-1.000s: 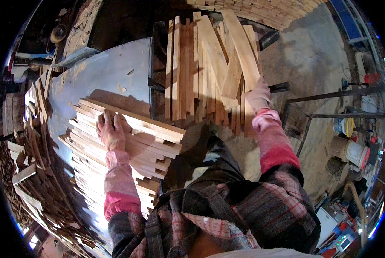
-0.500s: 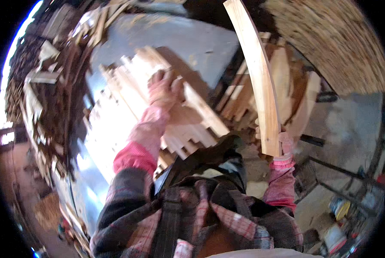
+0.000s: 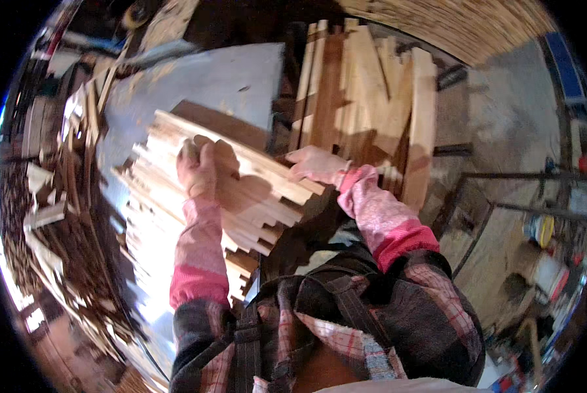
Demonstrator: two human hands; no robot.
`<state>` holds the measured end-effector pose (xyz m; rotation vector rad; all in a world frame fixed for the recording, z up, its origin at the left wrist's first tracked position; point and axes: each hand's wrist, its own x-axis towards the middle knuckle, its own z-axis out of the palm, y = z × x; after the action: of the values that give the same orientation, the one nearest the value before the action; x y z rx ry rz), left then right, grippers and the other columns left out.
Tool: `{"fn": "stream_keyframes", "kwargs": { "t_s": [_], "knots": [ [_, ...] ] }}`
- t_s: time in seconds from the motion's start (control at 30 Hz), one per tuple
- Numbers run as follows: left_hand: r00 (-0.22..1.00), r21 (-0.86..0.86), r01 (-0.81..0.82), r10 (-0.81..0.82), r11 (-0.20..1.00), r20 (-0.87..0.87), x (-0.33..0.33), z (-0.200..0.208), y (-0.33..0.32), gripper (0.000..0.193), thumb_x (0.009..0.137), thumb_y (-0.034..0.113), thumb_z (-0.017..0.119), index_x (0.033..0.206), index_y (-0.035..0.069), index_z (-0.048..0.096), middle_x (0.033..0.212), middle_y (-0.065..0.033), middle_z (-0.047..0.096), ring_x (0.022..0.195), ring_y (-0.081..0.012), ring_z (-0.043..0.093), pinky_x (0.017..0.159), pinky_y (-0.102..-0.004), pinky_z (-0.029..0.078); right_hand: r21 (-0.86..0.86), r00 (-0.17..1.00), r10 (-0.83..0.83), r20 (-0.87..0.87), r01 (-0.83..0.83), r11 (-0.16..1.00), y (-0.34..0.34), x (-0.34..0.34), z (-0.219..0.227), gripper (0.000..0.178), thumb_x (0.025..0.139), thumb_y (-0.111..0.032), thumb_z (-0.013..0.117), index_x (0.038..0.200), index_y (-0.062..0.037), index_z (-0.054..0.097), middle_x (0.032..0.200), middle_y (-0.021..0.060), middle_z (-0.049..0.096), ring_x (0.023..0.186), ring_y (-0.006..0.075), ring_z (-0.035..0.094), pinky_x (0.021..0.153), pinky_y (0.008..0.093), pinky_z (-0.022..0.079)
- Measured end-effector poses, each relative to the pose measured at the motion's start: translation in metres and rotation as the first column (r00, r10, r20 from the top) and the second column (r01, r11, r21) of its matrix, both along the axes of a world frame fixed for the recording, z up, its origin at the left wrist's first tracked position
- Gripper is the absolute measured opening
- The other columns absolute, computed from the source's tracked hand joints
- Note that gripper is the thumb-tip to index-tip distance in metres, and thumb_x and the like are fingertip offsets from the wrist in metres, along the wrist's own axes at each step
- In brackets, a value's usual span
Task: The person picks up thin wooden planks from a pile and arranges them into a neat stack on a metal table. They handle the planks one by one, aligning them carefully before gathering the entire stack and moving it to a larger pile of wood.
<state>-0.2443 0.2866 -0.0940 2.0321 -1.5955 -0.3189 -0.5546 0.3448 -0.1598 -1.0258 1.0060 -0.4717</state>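
A stack of pale wooden slats (image 3: 254,203) lies slantwise on a grey metal tabletop (image 3: 241,72), its near ends uneven. On top of the slats rests my left hand (image 3: 197,171), fingers apart and a little bent, holding nothing that I can make out. At the stack's right edge, my right hand (image 3: 320,165) has its thumb and fingers about the outermost slat (image 3: 297,183) near its end; part of the grip is hidden. Both forearms wear pink patterned sleeve covers.
Right of the table lies a second pile of longer boards (image 3: 365,92), light and reddish brown. Scrap wood (image 3: 64,196) is heaped along the left. A dark metal frame (image 3: 503,177) stands at the right, with a yellow container (image 3: 540,230) beyond it. Corrugated sheeting (image 3: 451,26) lines the far right.
The long board my right hand held upright is out of that hand. My right hand has moved left to the slat stack. The view has turned; my left hand still lies on the slats.
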Motion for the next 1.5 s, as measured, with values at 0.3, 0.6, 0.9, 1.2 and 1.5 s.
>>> {"fn": "stream_keyframes", "kwargs": {
  "t_s": [0.3, 0.6, 0.9, 1.2, 1.5],
  "knots": [
    [0.847, 0.041, 0.317, -0.302, 0.948, 0.438, -0.023, 0.0, -0.022, 0.052, 0.097, 0.046, 0.066, 0.138, 0.014, 0.064, 0.147, -0.0187, 0.056, 0.135, -0.0433, 0.049, 0.116, -0.0551, 0.036, -0.499, 0.348, -0.558, -0.753, 0.251, 0.83, 0.025, -0.143, 0.035, 0.059, 0.084, -0.039, 0.075, 0.126, 0.0026, 0.066, 0.102, 0.0282, 0.073, 0.102, 0.0421, 0.072, 0.092, 0.0519, 0.055],
    [0.842, 0.06, 0.293, -0.287, 0.954, 0.456, -0.017, -0.009, -0.027, 0.053, 0.098, 0.045, 0.066, 0.142, 0.015, 0.062, 0.152, -0.0203, 0.052, 0.14, -0.0441, 0.046, 0.119, -0.0546, 0.034, -0.175, 0.12, -0.294, -0.948, 0.576, 0.799, 0.105, -0.224, -0.036, 0.102, 0.078, -0.042, 0.088, 0.158, -0.0028, 0.037, 0.149, 0.023, 0.057, 0.132, 0.0351, 0.061, 0.112, 0.0409, 0.048],
    [0.885, 0.081, 0.248, -0.26, 0.965, 0.386, -0.027, -0.001, -0.021, 0.058, 0.097, 0.047, 0.066, 0.146, 0.016, 0.06, 0.153, -0.0184, 0.051, 0.143, -0.0436, 0.043, 0.121, -0.0555, 0.031, 0.049, 0.56, -0.817, 0.138, 0.82, 0.57, 0.175, -0.252, 0.008, 0.06, 0.097, -0.027, 0.063, 0.142, 0.0111, 0.055, 0.13, 0.0254, 0.068, 0.113, 0.0351, 0.071, 0.101, 0.043, 0.057],
    [0.89, -0.027, 0.254, -0.223, 0.967, 0.399, -0.034, 0.007, -0.026, 0.072, 0.09, 0.05, 0.071, 0.143, 0.005, 0.055, 0.148, -0.0179, 0.054, 0.142, -0.04, 0.044, 0.121, -0.0536, 0.03, 0.243, 0.811, -0.416, 0.411, 0.343, 0.907, 0.067, -0.138, 0.077, 0.083, 0.076, -0.033, 0.077, 0.143, 0.011, 0.055, 0.135, 0.0241, 0.066, 0.113, 0.0307, 0.071, 0.098, 0.0399, 0.058],
    [0.916, 0.037, 0.167, -0.169, 0.985, 0.364, -0.026, 0.012, -0.007, 0.068, 0.093, 0.046, 0.067, 0.145, 0.003, 0.053, 0.15, -0.0183, 0.053, 0.145, -0.0408, 0.042, 0.123, -0.0527, 0.031, -0.114, 0.959, 0.116, -0.259, -0.15, 0.982, -0.051, -0.025, 0.098, 0.092, 0.08, -0.041, 0.079, 0.145, 0.0169, 0.049, 0.142, 0.0294, 0.06, 0.135, 0.0358, 0.058, 0.114, 0.0367, 0.043]
  ]
}}
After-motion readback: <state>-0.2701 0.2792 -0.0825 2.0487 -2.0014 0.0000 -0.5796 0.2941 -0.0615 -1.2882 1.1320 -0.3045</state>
